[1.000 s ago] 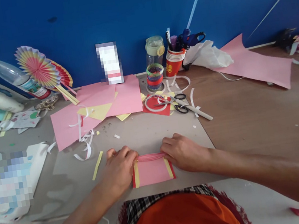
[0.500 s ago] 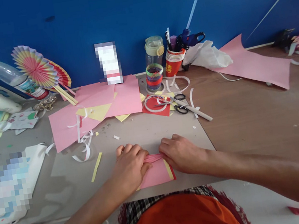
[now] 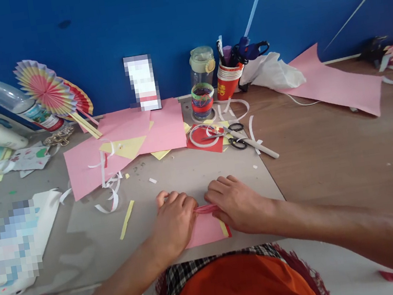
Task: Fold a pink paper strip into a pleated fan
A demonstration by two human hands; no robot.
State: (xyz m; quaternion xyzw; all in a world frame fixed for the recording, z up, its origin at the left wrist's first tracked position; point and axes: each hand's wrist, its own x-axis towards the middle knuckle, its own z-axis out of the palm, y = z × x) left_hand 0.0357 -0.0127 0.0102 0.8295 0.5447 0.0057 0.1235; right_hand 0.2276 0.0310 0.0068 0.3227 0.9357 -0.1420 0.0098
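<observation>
Fingers of left hand (image 3: 173, 220) and right hand (image 3: 237, 205) pinch the pleated far edge of the pink paper (image 3: 206, 232) on the counter (image 3: 193, 177) (several folds stacked; near part flat).

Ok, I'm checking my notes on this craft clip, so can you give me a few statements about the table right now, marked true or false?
1. The left hand and the right hand both hold the pink paper at its folded far edge. True.
2. The black-handled scissors are in the left hand. False: they lie on the table, beyond both hands.
3. A round paper fan stands by the blue wall on the left. True.
4. The red cup lies tipped over and empty. False: it stands upright, full of tools.
</observation>
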